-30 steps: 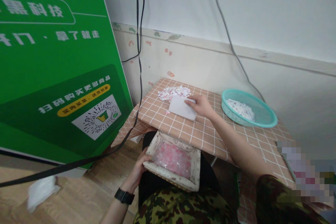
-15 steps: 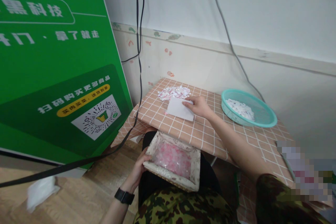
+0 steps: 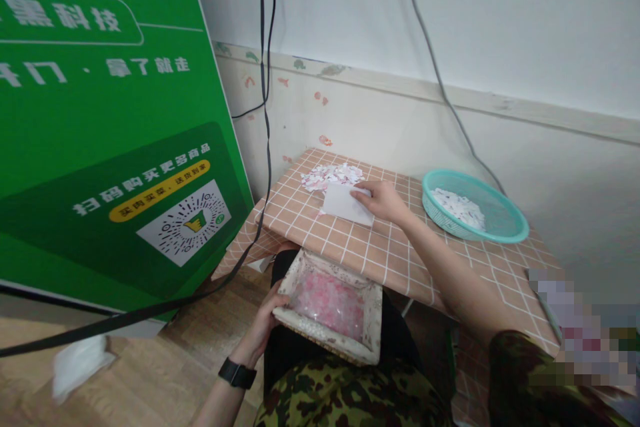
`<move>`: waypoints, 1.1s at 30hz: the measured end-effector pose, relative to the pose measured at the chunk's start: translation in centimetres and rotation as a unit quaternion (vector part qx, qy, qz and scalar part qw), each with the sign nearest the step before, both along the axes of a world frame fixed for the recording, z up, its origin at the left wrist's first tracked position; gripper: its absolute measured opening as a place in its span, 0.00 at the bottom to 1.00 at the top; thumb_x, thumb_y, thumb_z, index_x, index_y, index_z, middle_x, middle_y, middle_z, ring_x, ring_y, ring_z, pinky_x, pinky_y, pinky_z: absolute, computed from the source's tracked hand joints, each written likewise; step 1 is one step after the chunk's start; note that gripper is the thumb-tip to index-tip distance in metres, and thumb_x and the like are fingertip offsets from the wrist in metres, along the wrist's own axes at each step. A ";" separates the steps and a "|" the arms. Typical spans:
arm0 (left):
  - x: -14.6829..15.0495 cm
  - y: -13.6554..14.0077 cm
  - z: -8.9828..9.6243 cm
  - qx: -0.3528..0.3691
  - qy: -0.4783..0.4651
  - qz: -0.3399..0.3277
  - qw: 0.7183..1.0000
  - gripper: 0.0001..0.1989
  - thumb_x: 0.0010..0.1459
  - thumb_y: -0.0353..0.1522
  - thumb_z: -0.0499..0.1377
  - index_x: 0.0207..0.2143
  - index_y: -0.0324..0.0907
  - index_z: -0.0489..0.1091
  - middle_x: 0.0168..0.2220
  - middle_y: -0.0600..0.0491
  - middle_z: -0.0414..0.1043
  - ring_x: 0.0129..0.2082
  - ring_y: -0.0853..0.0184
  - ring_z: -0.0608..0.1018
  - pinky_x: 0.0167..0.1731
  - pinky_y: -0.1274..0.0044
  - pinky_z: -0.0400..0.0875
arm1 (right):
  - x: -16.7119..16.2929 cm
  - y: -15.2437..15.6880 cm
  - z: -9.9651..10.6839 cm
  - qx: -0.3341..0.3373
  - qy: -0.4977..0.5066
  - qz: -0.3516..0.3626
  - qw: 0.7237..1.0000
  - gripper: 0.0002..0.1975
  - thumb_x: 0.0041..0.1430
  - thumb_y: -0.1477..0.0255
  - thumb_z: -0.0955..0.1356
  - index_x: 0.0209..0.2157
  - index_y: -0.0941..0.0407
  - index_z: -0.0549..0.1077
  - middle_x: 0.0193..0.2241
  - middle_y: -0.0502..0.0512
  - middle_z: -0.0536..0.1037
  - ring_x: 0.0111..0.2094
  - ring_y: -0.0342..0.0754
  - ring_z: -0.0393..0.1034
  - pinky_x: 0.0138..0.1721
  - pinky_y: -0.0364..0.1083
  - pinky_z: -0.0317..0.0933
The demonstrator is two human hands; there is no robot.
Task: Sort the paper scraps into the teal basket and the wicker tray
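Observation:
With its thumb and fingers closed, my right hand (image 3: 383, 201) grips the right side of a white sheet of paper (image 3: 345, 203) just over the table. Behind the sheet lies a heap of small white and pinkish paper scraps (image 3: 327, 176). My left hand (image 3: 267, 313) clasps the left edge of a cloth-lined basket (image 3: 373, 320), its thumb over the rim. The basket rests on my lap, tilted, below the table's front edge. Inside it are pink and whitish pieces (image 3: 330, 300) under what looks like clear plastic.
A turquoise plastic basket (image 3: 510, 230) with white paper scraps (image 3: 457, 208) stands on the right of the checked tablecloth (image 3: 310, 227). Black cables (image 3: 267, 127) hang at the left, beside a green cabinet (image 3: 150, 113). A white bag (image 3: 80, 363) lies on the floor.
My right hand has shifted the paper slightly right and away from me, towards the scrap heap. My left hand and the cloth-lined basket have stayed put.

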State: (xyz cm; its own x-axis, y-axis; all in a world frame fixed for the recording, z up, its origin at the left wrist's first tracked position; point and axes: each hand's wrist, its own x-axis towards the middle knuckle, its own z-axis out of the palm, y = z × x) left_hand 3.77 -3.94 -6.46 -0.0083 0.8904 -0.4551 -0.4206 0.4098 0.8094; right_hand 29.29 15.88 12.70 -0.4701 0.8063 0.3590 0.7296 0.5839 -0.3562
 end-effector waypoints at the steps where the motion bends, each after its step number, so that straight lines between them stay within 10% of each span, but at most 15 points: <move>1: 0.0 0.0 0.0 0.001 -0.001 -0.004 1.000 0.26 0.44 0.37 0.58 0.49 0.44 0.68 0.38 0.53 0.75 0.33 0.61 0.74 0.30 0.73 0.65 | 0.0 0.0 0.1 0.004 -0.002 0.001 1.000 0.13 0.58 0.66 0.63 0.38 0.55 0.77 0.34 0.56 0.79 0.33 0.49 0.71 0.34 0.46 0.60; 33: -0.1 0.0 0.1 0.006 -0.008 -0.011 1.000 0.27 0.46 0.37 0.58 0.51 0.45 0.66 0.41 0.52 0.74 0.35 0.61 0.74 0.32 0.73 0.65 | 0.2 -0.6 0.6 0.042 -0.060 0.006 0.997 0.14 0.59 0.68 0.62 0.40 0.55 0.76 0.36 0.55 0.79 0.35 0.49 0.73 0.35 0.45 0.60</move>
